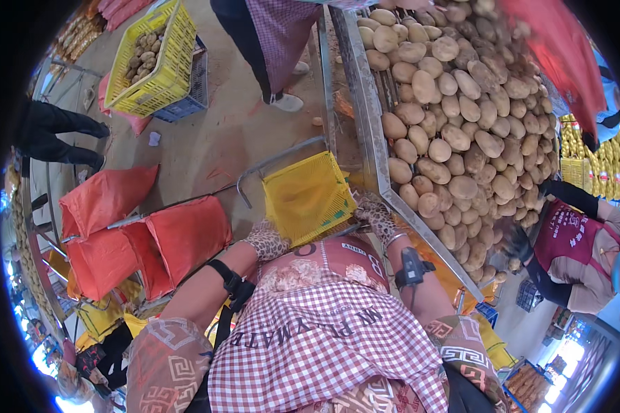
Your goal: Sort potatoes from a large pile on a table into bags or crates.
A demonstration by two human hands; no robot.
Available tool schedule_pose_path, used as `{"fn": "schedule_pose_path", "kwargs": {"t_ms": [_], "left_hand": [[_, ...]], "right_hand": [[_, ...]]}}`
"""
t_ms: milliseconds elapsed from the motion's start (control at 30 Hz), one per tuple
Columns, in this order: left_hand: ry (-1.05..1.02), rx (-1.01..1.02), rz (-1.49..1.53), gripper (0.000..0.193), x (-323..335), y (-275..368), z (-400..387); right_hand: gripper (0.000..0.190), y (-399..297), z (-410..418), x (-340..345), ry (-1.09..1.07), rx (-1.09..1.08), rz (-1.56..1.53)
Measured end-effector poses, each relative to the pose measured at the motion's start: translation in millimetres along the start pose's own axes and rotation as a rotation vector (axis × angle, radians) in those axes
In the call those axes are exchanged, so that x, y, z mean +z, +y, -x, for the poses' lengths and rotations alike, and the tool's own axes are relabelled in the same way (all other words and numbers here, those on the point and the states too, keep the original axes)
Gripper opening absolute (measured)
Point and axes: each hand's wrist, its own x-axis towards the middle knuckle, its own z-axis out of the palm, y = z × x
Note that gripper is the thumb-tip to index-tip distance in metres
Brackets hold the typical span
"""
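Note:
A yellow mesh bag (310, 199) with green marks hangs in front of me, its mouth spread over a metal frame (279, 157). My left hand (268, 241), in a leopard-print glove, grips the near left edge of the bag. At the right corner, my right hand (378, 214) holds the edge in a matching glove; some of its fingers are hidden. Close to my right hand is the metal rim (367, 103) of a sloping slatted table. Many potatoes (463, 187) cover that table.
Red sacks (188, 240) stand on a rack at left. A yellow crate (150, 67) of potatoes sits on a blue crate (186, 95). One person (279, 46) stands ahead, another (59, 134) at left. Across the potatoes, a co-worker in a maroon apron (568, 235) reaches in.

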Motion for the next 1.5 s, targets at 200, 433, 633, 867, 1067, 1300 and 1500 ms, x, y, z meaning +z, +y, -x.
{"fn": "schedule_pose_path", "kwargs": {"t_ms": [200,433,633,867,1067,1300,1500], "left_hand": [[-0.278,-0.290,0.492,0.052,-20,-3,-6],[0.017,-0.399,0.702,0.047,-17,6,17],[0.287,-0.431,0.789,0.039,-11,27,14],[0.350,-0.247,0.633,0.039,-6,19,26],[0.304,-0.056,0.764,0.036,-11,24,26],[-0.053,-0.143,0.849,0.053,-7,-48,31],[0.048,-0.496,0.901,0.069,54,-128,8]], "right_hand": [[0.017,17,-12,-2,-0.085,-0.014,0.038],[0.020,-61,85,7,0.269,-0.509,0.762],[0.027,-159,55,74,-0.044,-0.664,0.836],[0.028,-155,-33,152,-0.671,-0.275,1.425],[0.028,-141,-49,82,-0.813,-0.856,1.419],[0.029,-137,-59,77,-0.557,-0.219,1.515],[0.029,-72,-150,132,-0.844,-0.341,1.477]]}}
